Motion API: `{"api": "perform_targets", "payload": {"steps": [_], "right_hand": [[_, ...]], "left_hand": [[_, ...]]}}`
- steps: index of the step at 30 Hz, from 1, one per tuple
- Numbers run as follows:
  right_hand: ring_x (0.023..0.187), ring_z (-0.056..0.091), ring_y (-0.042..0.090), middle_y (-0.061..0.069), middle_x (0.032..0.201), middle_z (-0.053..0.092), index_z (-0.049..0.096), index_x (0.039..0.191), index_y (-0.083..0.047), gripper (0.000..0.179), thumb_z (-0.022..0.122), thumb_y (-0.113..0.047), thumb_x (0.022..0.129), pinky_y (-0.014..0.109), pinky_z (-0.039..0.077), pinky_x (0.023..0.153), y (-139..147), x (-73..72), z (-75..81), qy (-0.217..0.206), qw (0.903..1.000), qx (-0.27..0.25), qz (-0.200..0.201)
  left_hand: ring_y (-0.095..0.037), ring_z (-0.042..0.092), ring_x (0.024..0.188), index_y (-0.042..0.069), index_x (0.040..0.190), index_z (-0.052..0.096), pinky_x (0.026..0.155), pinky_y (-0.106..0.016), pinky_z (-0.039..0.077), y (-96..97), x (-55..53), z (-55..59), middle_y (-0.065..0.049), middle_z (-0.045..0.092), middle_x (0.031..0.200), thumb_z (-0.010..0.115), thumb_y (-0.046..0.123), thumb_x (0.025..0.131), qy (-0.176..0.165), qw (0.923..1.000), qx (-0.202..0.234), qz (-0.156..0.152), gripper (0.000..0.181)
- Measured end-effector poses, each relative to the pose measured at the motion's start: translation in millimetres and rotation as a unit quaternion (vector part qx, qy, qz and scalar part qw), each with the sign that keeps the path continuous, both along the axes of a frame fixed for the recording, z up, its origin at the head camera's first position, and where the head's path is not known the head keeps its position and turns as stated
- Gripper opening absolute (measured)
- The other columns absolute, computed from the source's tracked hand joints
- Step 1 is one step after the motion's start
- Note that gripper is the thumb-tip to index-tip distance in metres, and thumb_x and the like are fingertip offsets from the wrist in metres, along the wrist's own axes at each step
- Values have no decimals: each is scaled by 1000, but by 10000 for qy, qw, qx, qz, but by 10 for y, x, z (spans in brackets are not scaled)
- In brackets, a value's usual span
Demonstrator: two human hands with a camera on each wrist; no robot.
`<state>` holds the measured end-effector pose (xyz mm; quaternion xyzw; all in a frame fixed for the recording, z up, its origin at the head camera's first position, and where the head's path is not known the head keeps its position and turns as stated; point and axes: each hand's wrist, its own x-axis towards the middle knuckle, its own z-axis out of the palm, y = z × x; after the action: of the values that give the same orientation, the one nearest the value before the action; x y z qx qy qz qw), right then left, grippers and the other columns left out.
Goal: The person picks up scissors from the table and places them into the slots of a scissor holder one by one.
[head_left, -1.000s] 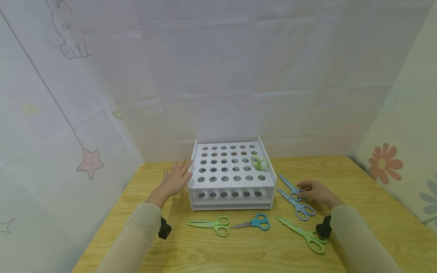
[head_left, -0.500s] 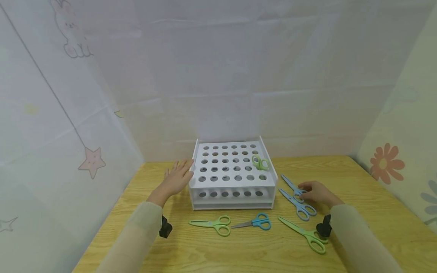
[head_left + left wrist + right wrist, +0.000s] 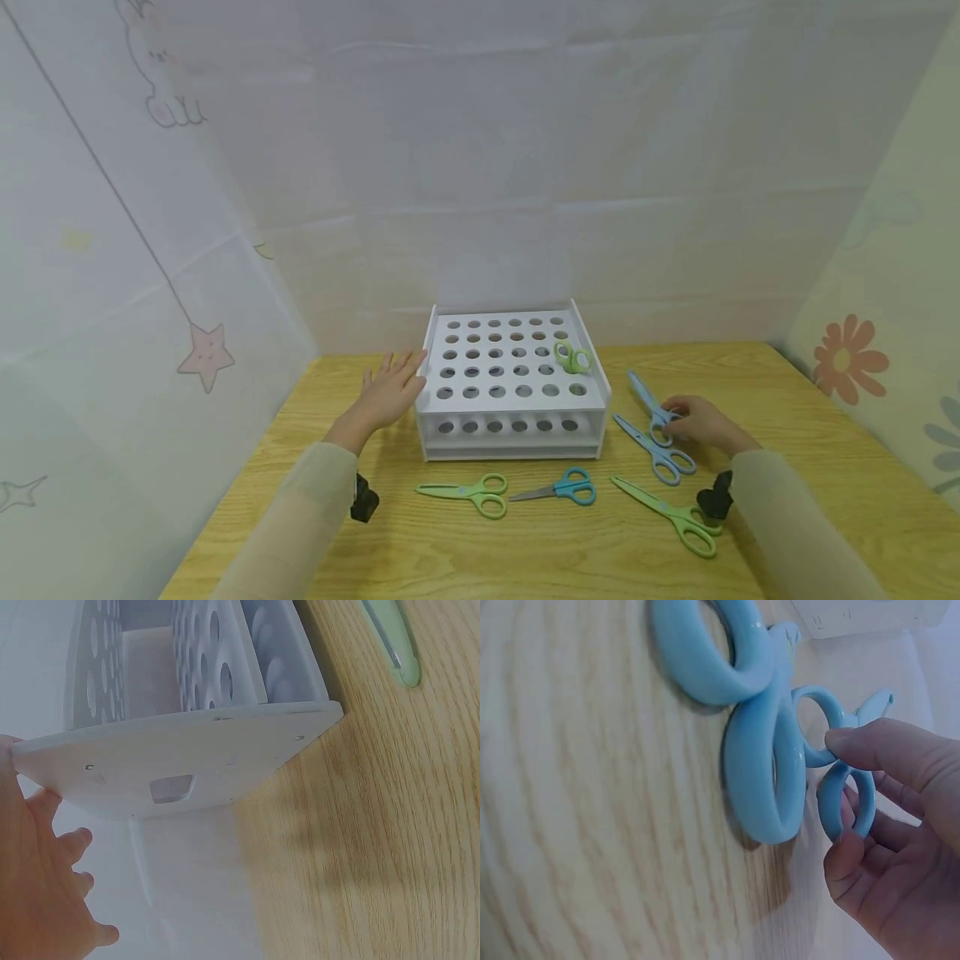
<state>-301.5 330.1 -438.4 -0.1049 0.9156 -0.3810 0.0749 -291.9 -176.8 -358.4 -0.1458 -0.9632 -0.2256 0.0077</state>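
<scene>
One side cutout (image 3: pixel 172 790) in rack (image 3: pixel 247 739), left wrist view only.

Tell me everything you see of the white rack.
The rack looks like plastic: a top sheet with rows of round holes, a lower holed sheet in front, and side walls; the left wall has a cut-out. It stands upright on the table. Green scissors sit handles-up in one hole. The left hand touches its left wall.

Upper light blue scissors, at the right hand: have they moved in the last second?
Yes: in the head picture, the tip of the upper light blue scissors has shifted right and up against the white rack.
</scene>
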Motion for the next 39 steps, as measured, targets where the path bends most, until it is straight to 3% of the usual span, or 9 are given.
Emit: {"api": "perform_targets", "payload": {"steps": [7, 10, 13, 16, 21, 28, 39], "right_hand": [[66, 53, 18, 9, 83, 59, 48, 118, 9, 45, 67, -12, 83, 31, 45, 57, 85, -22, -24, -232, 9981, -533, -196], [69, 52, 22, 14, 89, 58, 45, 121, 9, 47, 65, -14, 85, 33, 46, 57, 118, -23, 4, -267, 9973, -632, -255], [89, 54, 32, 24, 108, 55, 43, 124, 8, 48, 62, -18, 87, 35, 48, 62, 135, -16, 48, -164, 9975, -624, -288], [97, 53, 35, 25, 111, 56, 39, 128, 9, 51, 59, -18, 90, 37, 48, 66, 141, -14, 110, -128, 9965, -757, -329], [84, 59, 22, 13, 96, 62, 34, 132, 12, 52, 55, -14, 92, 40, 49, 68, 150, -14, 239, -6, 9952, -907, -369], [83, 59, 19, 18, 99, 60, 33, 134, 11, 52, 54, -14, 93, 42, 50, 71, 161, -20, 402, 211, 9939, -930, -558], [79, 59, 13, 18, 96, 58, 34, 136, 9, 55, 55, -18, 93, 32, 51, 66, 164, -42, 645, 591, 9907, -1042, -649]], "left_hand": [[-33, -6, 137, 23, 149, 18, 99, -64, -7, 6, -1, 1, -10, 12, 152, 23, 39, 99, 24, 10000, -11, -10, 53], [-33, -6, 137, 23, 149, 18, 99, -64, -7, 7, 5, 3, -9, 12, 152, 23, 39, 99, 12, 10000, -19, 0, 53], [-34, -6, 137, 22, 149, 18, 99, -65, -6, 9, 8, 3, -10, 12, 152, 24, 39, 99, 11, 10000, -25, -3, 53], [-33, -6, 137, 22, 149, 18, 99, -65, -6, 10, 8, 1, -10, 12, 152, 24, 39, 99, 17, 10000, -34, 5, 53], [-33, -5, 137, 23, 149, 19, 98, -65, -6, 11, 1, -8, -9, 13, 152, 24, 38, 98, 44, 10000, 8, 6, 53], [-33, -6, 137, 22, 148, 20, 98, -64, -7, 6, -7, -18, -9, 13, 152, 24, 37, 98, 12, 9999, 117, 18, 53], [-32, -6, 137, 23, 149, 20, 98, -64, -7, -3, -18, -26, -9, 13, 152, 24, 37, 98, 11, 10000, 96, 10, 52]]}}
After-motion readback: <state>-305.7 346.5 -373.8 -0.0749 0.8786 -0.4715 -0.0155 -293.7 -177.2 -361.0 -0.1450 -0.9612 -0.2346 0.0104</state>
